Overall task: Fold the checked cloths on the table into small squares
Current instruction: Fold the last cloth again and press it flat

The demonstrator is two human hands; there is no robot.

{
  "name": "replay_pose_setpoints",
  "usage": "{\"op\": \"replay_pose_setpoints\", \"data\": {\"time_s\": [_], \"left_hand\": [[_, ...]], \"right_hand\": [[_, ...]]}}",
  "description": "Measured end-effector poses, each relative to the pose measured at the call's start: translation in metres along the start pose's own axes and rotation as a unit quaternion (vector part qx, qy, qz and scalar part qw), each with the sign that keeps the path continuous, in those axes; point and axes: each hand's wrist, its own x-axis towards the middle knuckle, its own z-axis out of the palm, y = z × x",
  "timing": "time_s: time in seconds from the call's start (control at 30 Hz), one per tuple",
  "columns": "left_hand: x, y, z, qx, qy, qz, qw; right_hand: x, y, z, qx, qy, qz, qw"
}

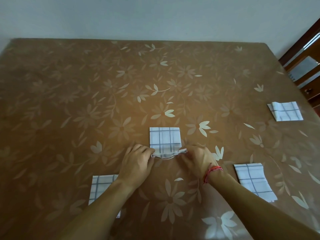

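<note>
A white checked cloth [164, 138] lies in the middle of the table [86, 101], folded into a narrow strip. Its near end is lifted off the surface. My left hand [136, 161] pinches the near left corner and my right hand [197, 158] pinches the near right corner, so the edge sags between them. A second checked cloth [101, 185] lies at the near left, partly hidden under my left forearm. A third checked cloth [252, 179] lies at the near right beside my right forearm. A fourth, folded checked cloth [285, 113] sits at the far right edge.
The table wears a brown cover with pale flower print and fills most of the view. A pale wall runs behind it. Dark wooden furniture [304, 63] stands past the table's right far corner.
</note>
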Motion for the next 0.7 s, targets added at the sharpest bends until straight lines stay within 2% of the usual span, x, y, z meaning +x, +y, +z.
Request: {"op": "replay_pose_setpoints", "data": {"time_s": [0.03, 0.1, 0.2, 0.4, 0.5, 0.57, 0.7], "left_hand": [[0.003, 0.000, -0.004, -0.017, 0.008, -0.014, 1.000], [0.010, 0.002, -0.006, -0.045, 0.001, -0.044, 0.998], [0.018, 0.002, -0.002, -0.079, 0.011, -0.072, 0.994], [0.031, -0.004, 0.005, -0.082, 0.027, -0.098, 0.991], [0.035, -0.011, 0.010, -0.063, 0.026, -0.083, 0.994], [0.037, -0.015, 0.012, -0.004, 0.030, -0.063, 0.998], [0.038, -0.012, 0.013, 0.107, 0.039, 0.058, 0.992]], "right_hand": [[0.006, 0.002, 0.004, 0.015, 0.069, -0.022, 0.997], [0.025, 0.015, 0.019, -0.003, 0.129, -0.012, 0.992], [0.039, 0.013, 0.017, 0.035, 0.140, 0.010, 0.990], [0.061, 0.008, 0.014, 0.048, 0.105, 0.036, 0.993], [0.073, 0.010, 0.014, 0.033, 0.098, 0.056, 0.993], [0.080, 0.009, 0.012, 0.011, 0.085, 0.058, 0.995], [0.090, 0.009, 0.010, -0.031, 0.076, 0.062, 0.995]]}}
